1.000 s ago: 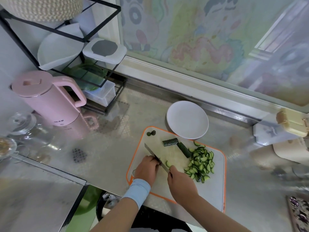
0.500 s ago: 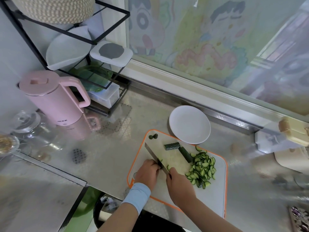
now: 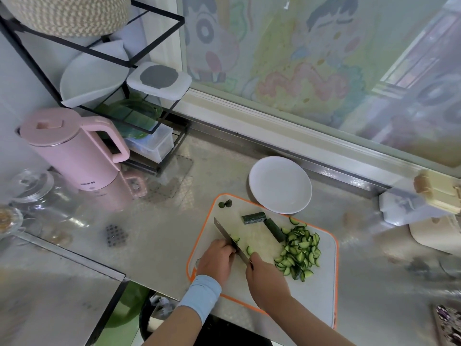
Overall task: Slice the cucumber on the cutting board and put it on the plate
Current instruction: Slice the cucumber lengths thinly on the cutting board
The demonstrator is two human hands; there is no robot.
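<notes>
An orange-rimmed cutting board (image 3: 324, 290) lies on the steel counter. On it a heap of cucumber slices (image 3: 298, 253) sits at the right, with two uncut cucumber pieces (image 3: 254, 218) and two cut-off ends (image 3: 225, 203) further back. My right hand (image 3: 265, 275) grips the handle of a knife (image 3: 225, 236), its blade slanting up-left across the board. My left hand (image 3: 216, 259) lies against the blade's left side with curled fingers; what it holds is hidden. A loose slice (image 3: 249, 250) lies by the blade. The white plate (image 3: 280, 184) stands bare behind the board.
A pink kettle (image 3: 72, 148) and glassware (image 3: 32, 186) stand at the left. A black wire rack (image 3: 119, 96) with dishes and containers fills the back left. Beige and white containers (image 3: 434, 196) sit at the right. A window ledge (image 3: 287, 131) runs behind the plate.
The view has shifted slightly. Both hands and the knife stay at the board's near left, with the blade still slanting up-left; a slice now lies on each side of the blade.
</notes>
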